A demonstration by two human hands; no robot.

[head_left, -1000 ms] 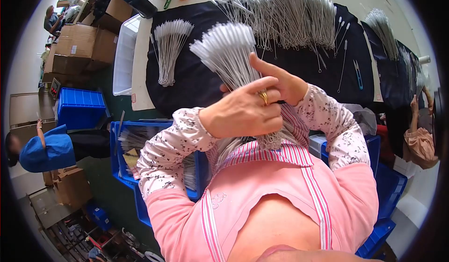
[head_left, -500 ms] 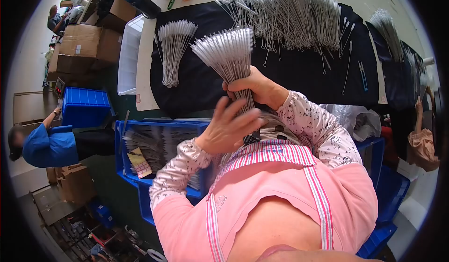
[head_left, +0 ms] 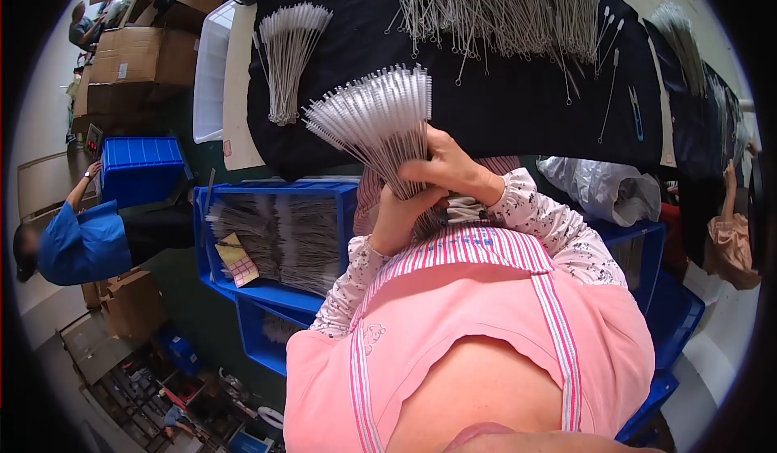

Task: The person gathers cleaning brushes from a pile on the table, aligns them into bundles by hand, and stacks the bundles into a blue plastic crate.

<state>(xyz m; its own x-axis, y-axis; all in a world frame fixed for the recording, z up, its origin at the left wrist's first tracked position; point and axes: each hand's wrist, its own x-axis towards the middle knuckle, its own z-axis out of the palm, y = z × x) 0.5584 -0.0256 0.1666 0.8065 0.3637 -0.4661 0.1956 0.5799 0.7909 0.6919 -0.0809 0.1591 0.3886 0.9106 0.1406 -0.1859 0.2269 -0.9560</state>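
Observation:
A fanned bundle of thin wire brushes (head_left: 376,109) with white bristle heads stands upright before my chest, heads pointing away from me. My left hand (head_left: 396,220) is closed around the lower wire stems. Just above it, my right hand (head_left: 449,164) grips the same stems from the right side, its thumb across them. The stems' lower ends are partly hidden by my hands. A smaller bundle of brushes (head_left: 290,61) lies on the black cloth (head_left: 340,40) beyond, to the left. Farther back spreads a large pile of brushes (head_left: 502,12).
Small blue-handled snips (head_left: 635,113) and a few loose brushes (head_left: 611,93) lie on the cloth at right. A blue crate (head_left: 275,190) filled with brushes stands at my left. A plastic bag (head_left: 599,186) sits to my right. A co-worker in blue (head_left: 89,243) stands far left.
My left hand, open and blurred beside the stems before, has closed around them. The bundle and my right hand have come lower, closer to my body. The view has shifted slightly.

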